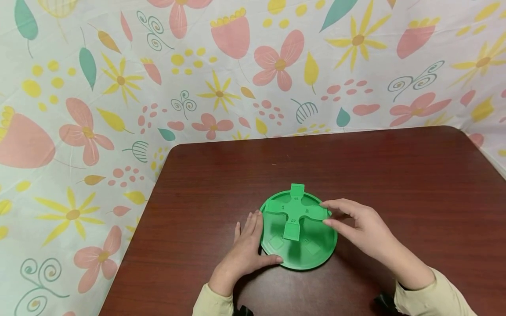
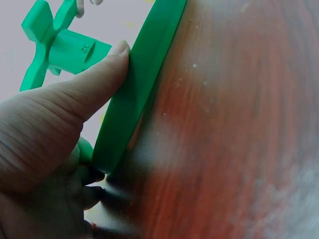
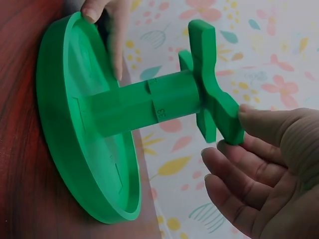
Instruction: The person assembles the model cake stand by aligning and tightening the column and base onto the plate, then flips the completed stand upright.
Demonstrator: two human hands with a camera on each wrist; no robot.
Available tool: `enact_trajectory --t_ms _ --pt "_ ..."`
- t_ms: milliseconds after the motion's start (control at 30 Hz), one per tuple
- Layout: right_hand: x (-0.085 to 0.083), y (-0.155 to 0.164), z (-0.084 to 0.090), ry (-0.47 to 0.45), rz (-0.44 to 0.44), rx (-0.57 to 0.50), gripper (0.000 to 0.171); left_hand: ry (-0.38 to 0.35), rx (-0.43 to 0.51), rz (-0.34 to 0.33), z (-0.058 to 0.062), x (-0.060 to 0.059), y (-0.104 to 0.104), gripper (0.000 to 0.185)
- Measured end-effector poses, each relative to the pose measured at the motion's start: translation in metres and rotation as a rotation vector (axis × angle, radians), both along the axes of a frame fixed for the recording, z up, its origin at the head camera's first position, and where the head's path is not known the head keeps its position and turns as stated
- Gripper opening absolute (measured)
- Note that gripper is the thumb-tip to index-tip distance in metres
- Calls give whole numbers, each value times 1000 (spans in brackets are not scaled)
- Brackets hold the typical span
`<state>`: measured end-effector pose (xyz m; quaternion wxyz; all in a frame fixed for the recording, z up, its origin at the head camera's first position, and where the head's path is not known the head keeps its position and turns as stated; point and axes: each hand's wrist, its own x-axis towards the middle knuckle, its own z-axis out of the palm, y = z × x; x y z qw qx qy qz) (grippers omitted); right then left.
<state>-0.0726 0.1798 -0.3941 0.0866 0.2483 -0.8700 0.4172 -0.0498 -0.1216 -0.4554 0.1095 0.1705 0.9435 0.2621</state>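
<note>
A round green tray point(image 1: 294, 262) with a raised rim lies on the table. From its middle rises a green column point(image 3: 139, 103), marked with small numbers such as 33 in the right wrist view. On the column's top sits a green four-armed cross point(image 1: 294, 210), its arms numbered 44 to 47. My left hand point(image 1: 246, 248) holds the tray's left edge, thumb over the front rim and fingers along the side. My right hand point(image 1: 365, 226) pinches the cross's right arm between thumb and finger; its other fingers are loosely bent in the right wrist view.
The dark brown wooden table point(image 1: 189, 219) extends around the tray on every side. Behind it and to the left hangs a white cloth point(image 1: 158, 96) printed with flowers and leaves.
</note>
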Motion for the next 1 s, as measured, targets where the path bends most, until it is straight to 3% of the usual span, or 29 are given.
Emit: enact_trajectory --t_ms 167,367,767,1000 --pt "6 -3 1 30 43 18 40 5 -2 -1 0 -1 0 122" --pt "11 -13 1 138 64 54 46 13 -5 -2 -1 -1 1 122" --pt "14 -27 -2 250 33 135 49 2 -1 2 -2 0 1 122" --pt "9 -23 4 307 38 55 41 4 4 0 -1 0 0 122"
